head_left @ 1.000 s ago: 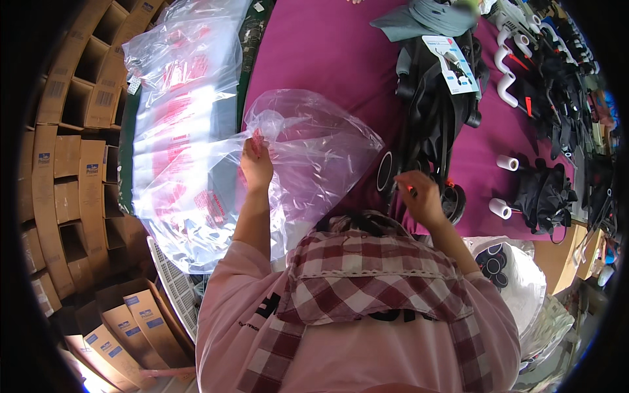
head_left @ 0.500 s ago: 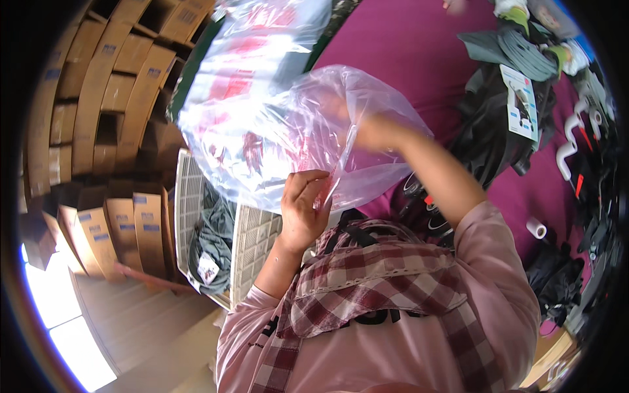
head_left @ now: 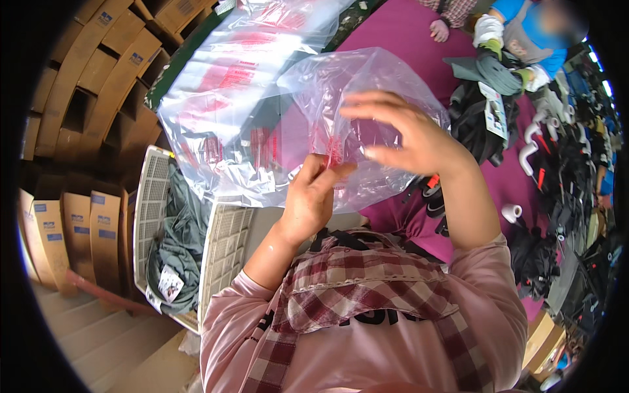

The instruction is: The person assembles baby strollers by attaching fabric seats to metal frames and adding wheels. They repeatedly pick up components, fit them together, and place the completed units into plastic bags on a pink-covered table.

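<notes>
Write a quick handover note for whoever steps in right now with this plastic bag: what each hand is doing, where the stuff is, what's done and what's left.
Left hand: fingers pinch the lower edge of the clear plastic bag, held up over the purple table.
Right hand: fingers spread against the bag's side; a firm grip cannot be confirmed.
Things: a stack of clear printed bags lies to the left; dark clothing sits on the table to the right; a white crate with grey garments stands below left.
Done: one bag is lifted and puffed up.
Left: the bag looks empty, with nothing in it yet.

Two hands (head_left: 314,196), one clear bag (head_left: 367,98)
</notes>
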Demonstrator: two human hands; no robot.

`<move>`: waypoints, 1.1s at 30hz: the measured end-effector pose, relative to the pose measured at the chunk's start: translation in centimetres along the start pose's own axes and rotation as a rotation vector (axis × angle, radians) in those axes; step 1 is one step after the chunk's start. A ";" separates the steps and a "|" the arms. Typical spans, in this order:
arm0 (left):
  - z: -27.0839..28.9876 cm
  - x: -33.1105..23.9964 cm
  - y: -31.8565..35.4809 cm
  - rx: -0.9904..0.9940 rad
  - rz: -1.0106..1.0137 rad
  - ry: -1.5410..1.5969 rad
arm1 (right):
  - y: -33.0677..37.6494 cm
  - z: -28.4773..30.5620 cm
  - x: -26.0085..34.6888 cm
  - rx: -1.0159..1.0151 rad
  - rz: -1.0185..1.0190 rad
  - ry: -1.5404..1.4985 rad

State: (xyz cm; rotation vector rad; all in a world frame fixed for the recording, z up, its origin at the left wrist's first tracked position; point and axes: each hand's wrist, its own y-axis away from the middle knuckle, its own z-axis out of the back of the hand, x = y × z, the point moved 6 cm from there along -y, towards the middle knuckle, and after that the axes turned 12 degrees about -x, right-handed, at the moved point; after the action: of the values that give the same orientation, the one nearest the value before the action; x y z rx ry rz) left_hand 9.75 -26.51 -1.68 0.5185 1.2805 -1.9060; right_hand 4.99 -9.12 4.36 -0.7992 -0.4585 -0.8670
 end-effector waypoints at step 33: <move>33.9 -8.1 7.8 -1.114 -0.415 -0.666 | -18.6 -9.3 26.4 -0.860 0.982 -0.426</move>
State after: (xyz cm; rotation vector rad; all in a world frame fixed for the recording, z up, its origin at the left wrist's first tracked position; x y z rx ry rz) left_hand 23.65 -55.85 13.28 -0.9201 1.7496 -1.1522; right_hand 5.60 -36.67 23.60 -1.8095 0.0134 0.0936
